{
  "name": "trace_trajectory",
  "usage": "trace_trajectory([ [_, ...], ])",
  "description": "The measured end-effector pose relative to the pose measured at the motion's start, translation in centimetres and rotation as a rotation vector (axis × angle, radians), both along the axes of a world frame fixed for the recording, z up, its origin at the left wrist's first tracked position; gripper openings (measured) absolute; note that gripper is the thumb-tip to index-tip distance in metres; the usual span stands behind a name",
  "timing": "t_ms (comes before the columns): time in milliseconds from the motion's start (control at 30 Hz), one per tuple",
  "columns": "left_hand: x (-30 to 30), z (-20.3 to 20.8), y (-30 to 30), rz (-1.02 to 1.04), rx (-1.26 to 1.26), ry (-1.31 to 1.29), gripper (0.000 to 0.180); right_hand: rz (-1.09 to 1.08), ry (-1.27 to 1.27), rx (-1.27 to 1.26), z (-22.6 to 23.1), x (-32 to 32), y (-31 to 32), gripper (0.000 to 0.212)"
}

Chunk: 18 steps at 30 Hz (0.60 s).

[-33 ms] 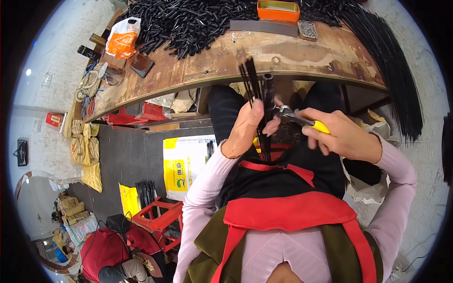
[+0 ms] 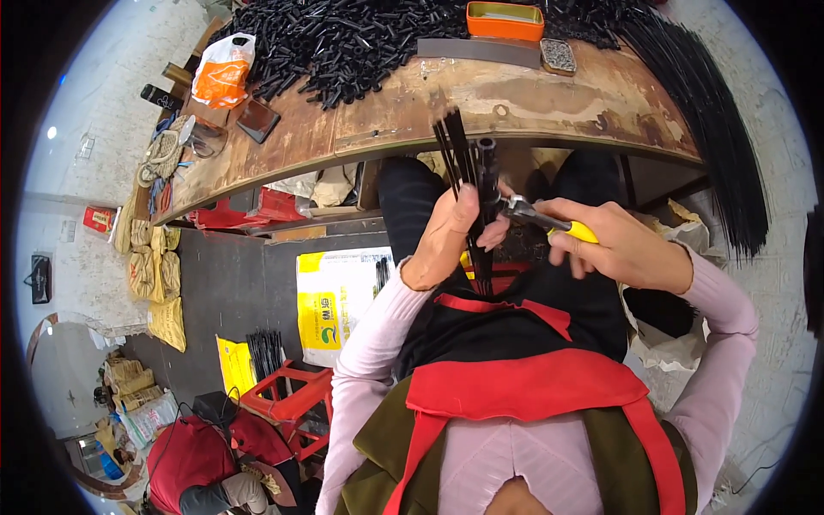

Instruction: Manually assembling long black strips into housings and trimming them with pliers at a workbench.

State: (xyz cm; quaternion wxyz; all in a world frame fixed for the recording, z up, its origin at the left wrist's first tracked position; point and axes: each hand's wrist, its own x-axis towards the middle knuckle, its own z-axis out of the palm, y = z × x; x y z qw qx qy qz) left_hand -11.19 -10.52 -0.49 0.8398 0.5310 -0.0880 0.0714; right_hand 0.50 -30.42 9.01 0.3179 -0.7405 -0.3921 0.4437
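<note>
My left hand (image 2: 443,233) is closed around a bundle of thin black rods (image 2: 457,148), whose upper ends fan out above my thumb. A thicker black tube (image 2: 487,163) with an open round end stands upright beside the rods, also in that grip. In my right hand (image 2: 622,245) is a pair of pliers (image 2: 581,231) with yellow-and-black handles. Their metal jaws meet the side of the tube near my left fingertips. What the jaws grip is too small to make out. All this is held above my lap, in front of the table edge.
On the wooden table (image 2: 378,129) lie a heap of short black tubes (image 2: 335,51), an orange tin (image 2: 505,21), a grey metal bar (image 2: 478,51) and a small box of metal bits (image 2: 559,57). Long black rods (image 2: 717,146) hang over the right end. Another person (image 2: 193,459) sits at lower left.
The rods and tube have shifted very slightly in my left hand. The fingers of my right hand have moved a little around the plier handles.
</note>
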Motion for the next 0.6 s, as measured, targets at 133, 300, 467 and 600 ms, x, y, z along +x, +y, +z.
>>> trace_trajectory([
  [133,0.1,0.1,-0.4,-0.024,0.003,-0.019,0.056,0.127,-0.054,0.306,-1.9,1.2,-0.7,0.033],
  [300,-0.2,0.5,-0.8,0.032,0.002,-0.031,0.056,0.113,0.203,-0.090,1.0,1.5,0.5,0.038],
  [467,-0.9,0.2,-0.5,0.062,-0.022,0.013,0.062,0.127,0.262,-0.144,1.2,1.1,0.9,0.039],
  [600,-0.7,-0.1,0.2,-0.001,-0.001,-0.062,0.059,0.152,0.056,-0.017,1.4,0.9,0.0,0.029],
])
